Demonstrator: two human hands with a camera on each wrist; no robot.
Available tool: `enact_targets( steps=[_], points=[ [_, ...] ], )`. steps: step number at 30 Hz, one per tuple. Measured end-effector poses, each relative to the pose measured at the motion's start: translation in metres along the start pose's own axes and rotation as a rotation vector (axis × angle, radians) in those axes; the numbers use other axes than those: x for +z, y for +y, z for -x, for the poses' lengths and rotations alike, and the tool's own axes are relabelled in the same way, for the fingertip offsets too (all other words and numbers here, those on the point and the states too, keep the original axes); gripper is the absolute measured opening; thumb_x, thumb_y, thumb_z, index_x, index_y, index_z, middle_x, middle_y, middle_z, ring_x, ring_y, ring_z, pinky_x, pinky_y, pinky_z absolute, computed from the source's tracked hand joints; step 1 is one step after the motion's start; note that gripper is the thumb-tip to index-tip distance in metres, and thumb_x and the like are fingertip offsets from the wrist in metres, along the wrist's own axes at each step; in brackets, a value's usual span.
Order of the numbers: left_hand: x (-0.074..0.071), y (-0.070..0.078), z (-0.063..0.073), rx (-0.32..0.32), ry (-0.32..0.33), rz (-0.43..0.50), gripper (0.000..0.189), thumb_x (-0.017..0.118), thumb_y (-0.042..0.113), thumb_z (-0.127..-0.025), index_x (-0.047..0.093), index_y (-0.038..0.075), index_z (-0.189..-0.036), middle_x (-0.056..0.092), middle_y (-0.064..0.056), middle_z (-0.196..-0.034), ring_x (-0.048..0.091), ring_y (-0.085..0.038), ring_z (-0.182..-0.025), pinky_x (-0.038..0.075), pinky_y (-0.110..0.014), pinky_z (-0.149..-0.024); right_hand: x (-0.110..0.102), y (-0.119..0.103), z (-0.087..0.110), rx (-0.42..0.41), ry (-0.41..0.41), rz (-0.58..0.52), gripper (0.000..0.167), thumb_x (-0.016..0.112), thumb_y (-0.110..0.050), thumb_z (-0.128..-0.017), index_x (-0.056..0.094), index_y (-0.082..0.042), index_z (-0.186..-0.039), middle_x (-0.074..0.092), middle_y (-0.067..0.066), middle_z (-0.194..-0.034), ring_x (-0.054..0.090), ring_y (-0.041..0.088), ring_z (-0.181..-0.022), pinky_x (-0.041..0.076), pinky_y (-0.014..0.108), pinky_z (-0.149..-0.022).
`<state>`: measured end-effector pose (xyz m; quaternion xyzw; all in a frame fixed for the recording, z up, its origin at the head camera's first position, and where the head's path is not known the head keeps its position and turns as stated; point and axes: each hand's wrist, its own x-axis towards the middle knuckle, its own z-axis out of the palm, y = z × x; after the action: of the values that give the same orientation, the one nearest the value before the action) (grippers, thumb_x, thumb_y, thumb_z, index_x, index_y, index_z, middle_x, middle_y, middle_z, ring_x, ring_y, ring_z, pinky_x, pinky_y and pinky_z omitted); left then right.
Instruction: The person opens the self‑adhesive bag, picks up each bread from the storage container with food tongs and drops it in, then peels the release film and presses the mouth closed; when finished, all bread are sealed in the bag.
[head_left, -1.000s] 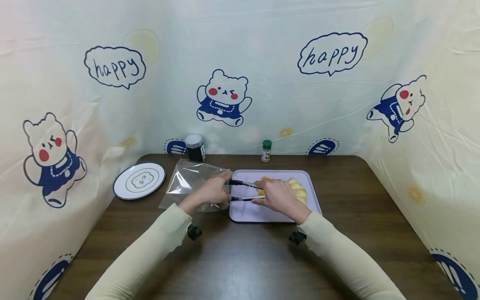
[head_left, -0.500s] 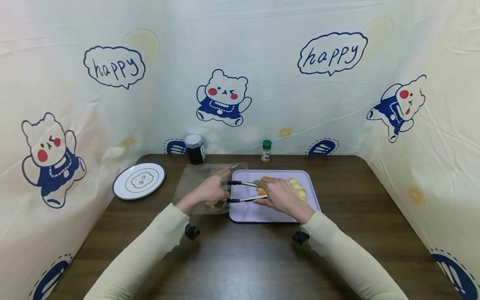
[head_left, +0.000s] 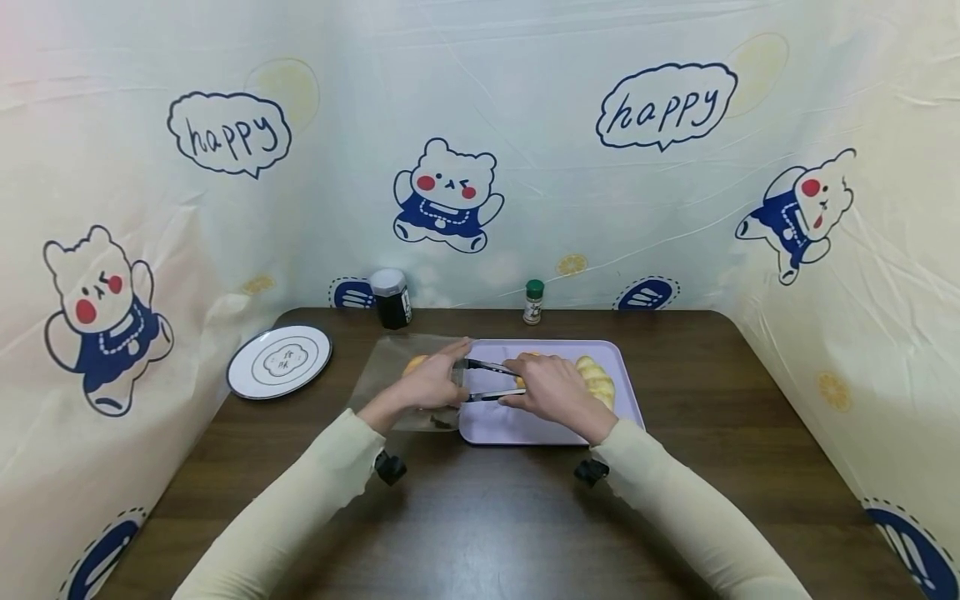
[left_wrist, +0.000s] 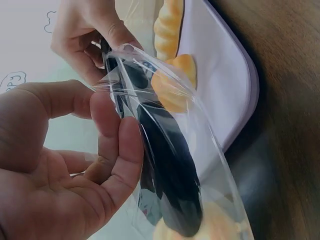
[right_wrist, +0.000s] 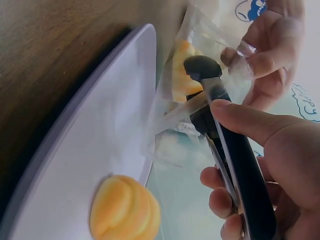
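My left hand (head_left: 431,379) pinches the edge of a clear plastic bag (head_left: 371,387) between thumb and fingers, seen close in the left wrist view. A golden bread roll (right_wrist: 184,70) shows inside the bag. My right hand (head_left: 555,387) grips a pair of tongs (right_wrist: 245,175) with black grips and metal arms. The black tongs' tips reach inside the bag, right at the bread. Under the right hand lies a lilac tray (head_left: 525,429). It bears a small round roll (right_wrist: 125,207) and a paler twisted loaf (head_left: 596,382), both partly covered by that hand in the head view.
On the left of the brown table (head_left: 480,517) stands a white plate (head_left: 262,375) with a dark rim. A dark jar (head_left: 392,304) with a pale lid and a small green-capped shaker (head_left: 533,304) stand along the back edge, before a printed curtain (head_left: 555,200).
The bag has shifted and now lies flatter beside the tray. A piece of bread now shows behind my left hand; half a second ago one showed below it. Both hands have moved only slightly.
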<state>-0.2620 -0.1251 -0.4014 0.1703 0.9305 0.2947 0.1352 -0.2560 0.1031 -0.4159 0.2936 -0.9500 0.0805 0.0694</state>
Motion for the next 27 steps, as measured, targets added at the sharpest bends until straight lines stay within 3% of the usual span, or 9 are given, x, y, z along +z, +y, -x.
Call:
enact_targets(
  steps=[5, 8, 12, 18, 27],
  points=[
    [0.002, 0.002, -0.001, 0.002, -0.021, 0.062, 0.089, 0.070, 0.011, -0.083, 0.023, 0.011, -0.159, 0.015, -0.003, -0.169, 0.069, -0.016, -0.097, 0.053, -0.028, -0.073, 0.001, -0.004, -0.003, 0.028, 0.002, -0.020, 0.057, 0.075, -0.056, -0.082, 0.071, -0.016, -0.122, 0.072, 0.001, -0.093, 0.063, 0.014, -0.072, 0.049, 0.033, -0.055],
    [0.002, 0.004, -0.001, 0.001, -0.021, 0.064, 0.090, 0.071, 0.011, -0.083, 0.023, 0.010, -0.159, 0.015, -0.003, -0.169, 0.070, -0.013, -0.088, 0.054, -0.026, -0.071, 0.003, -0.005, -0.004, 0.041, 0.009, -0.025, 0.058, 0.075, -0.057, -0.082, 0.071, -0.016, -0.122, 0.073, 0.001, -0.095, 0.065, 0.016, -0.075, 0.051, 0.034, -0.057],
    [0.002, 0.005, -0.001, 0.011, -0.006, 0.041, 0.091, 0.071, 0.011, -0.080, 0.025, 0.008, -0.158, 0.017, -0.006, -0.168, 0.069, -0.017, -0.105, 0.054, -0.029, -0.083, 0.005, -0.007, -0.007, 0.047, 0.013, -0.025, 0.059, 0.075, -0.056, -0.081, 0.071, -0.016, -0.124, 0.074, 0.002, -0.099, 0.068, 0.018, -0.080, 0.054, 0.035, -0.059],
    [0.003, 0.003, -0.001, 0.026, 0.020, 0.026, 0.090, 0.069, 0.011, -0.078, 0.027, 0.007, -0.158, 0.020, -0.008, -0.168, 0.053, -0.027, -0.132, 0.048, -0.039, -0.100, 0.005, -0.011, -0.009, 0.016, 0.011, -0.008, 0.059, 0.076, -0.055, -0.082, 0.069, -0.015, -0.125, 0.073, 0.001, -0.096, 0.067, 0.019, -0.079, 0.053, 0.035, -0.059],
    [-0.001, -0.002, 0.000, 0.047, 0.047, 0.026, 0.093, 0.072, 0.011, -0.075, 0.028, 0.005, -0.157, 0.020, -0.009, -0.167, 0.027, -0.032, -0.151, 0.039, -0.047, -0.113, 0.007, -0.008, -0.009, -0.068, 0.048, 0.068, 0.059, 0.073, -0.056, -0.084, 0.067, -0.015, -0.126, 0.073, 0.001, -0.101, 0.069, 0.020, -0.082, 0.055, 0.035, -0.060]
  ],
)
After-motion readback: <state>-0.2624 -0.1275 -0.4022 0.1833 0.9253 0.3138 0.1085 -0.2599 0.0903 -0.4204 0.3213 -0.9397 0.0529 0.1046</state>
